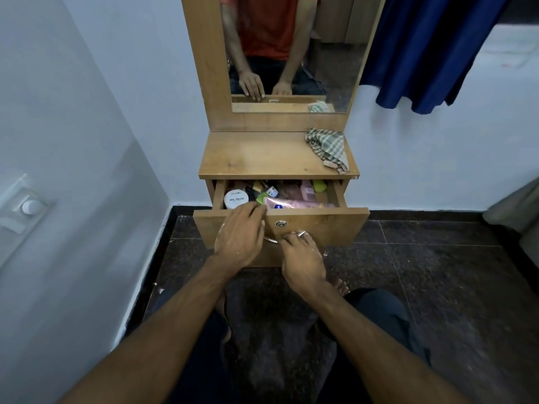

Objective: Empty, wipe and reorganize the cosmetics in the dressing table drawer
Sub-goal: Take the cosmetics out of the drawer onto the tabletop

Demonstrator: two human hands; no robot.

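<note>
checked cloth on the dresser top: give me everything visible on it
The cloth is a green-and-white checked fabric, looks like thin woven cotton, crumpled into a loose heap rather than folded. It lies on the right rear of the wooden top, one corner trailing toward the front right edge, with a frayed, paler tip there. Neither hand touches it. Its top shows reflected in the mirror behind.

Both forearms are bare to the near frame edge, no sleeves showing. Dark navy trousers (388, 313) cover the legs; one bare foot (339, 287) shows (the far mirror reflects an orange-red short-sleeved shirt (267, 27)).
</note>
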